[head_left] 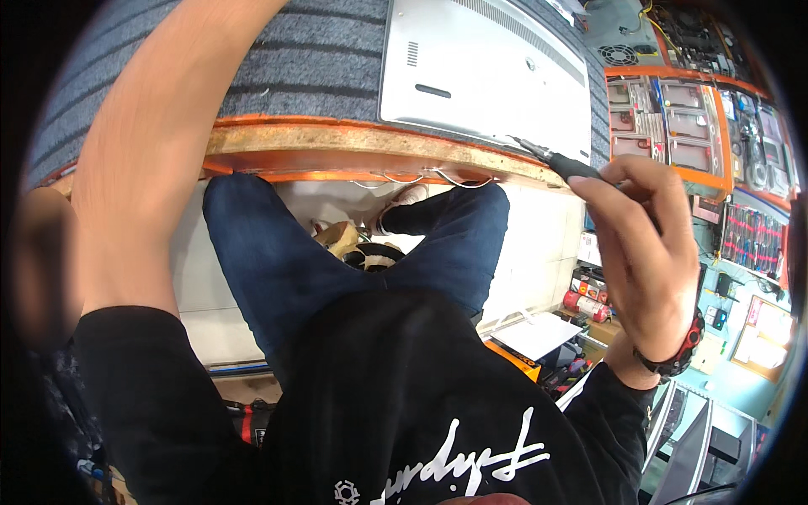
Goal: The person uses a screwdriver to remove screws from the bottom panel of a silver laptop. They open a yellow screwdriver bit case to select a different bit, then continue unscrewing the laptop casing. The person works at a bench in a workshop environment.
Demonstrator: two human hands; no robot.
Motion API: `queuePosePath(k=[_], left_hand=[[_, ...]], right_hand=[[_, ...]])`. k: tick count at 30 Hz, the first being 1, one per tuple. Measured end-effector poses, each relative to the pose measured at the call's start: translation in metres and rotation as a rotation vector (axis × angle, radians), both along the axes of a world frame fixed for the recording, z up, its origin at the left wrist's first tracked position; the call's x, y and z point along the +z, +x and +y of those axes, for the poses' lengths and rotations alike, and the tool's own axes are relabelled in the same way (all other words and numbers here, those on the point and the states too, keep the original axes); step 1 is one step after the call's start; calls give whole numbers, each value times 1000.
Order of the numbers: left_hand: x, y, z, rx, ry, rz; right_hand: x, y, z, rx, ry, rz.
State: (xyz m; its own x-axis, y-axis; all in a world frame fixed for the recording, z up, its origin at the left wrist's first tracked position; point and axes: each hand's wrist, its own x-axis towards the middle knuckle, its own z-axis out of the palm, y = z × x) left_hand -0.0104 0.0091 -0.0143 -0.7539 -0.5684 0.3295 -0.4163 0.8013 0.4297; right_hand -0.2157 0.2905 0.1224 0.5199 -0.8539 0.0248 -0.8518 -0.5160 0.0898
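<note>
A silver laptop (497, 71) lies with its underside up on a grey, dark-striped mat (316, 63). Its vent slots and a long dark rubber foot face me. My right hand (644, 244) is closed around the black handle of a slim screwdriver (568, 165). The screwdriver's metal tip points left, at the laptop's near edge; whether it touches the case I cannot tell. My left forearm (156, 143) reaches up past the upper edge of the picture, left of the laptop. The left hand itself is out of sight.
The bench's worn wooden front edge (337, 145) with orange trim runs between my lap and the laptop. White cables (459, 180) hang beneath it. Orange shelving (715, 139) with parts stands at the right. A red fire extinguisher (587, 305) lies lower right, near boxes.
</note>
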Motion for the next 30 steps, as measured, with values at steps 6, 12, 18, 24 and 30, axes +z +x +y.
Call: queuePosePath(k=[6,12,18,24,30], left_hand=[[22,-15,13,-65,253,255],[30,-28,45,-192,479,424],[31,-39,56,-177,684,609],[27,-39,55,-150,701,683],[28,-40,53,-119,720,687]], right_hand=[[2,-42,-3,-62,-157,-397],[-36,-83,-28,-97,-282,-856],[-54,-86,-53,-131,-323,-1038],[-66,-80,-76,-120,-263,-1150],[-78,-84,-83,-174,-228,-1145]])
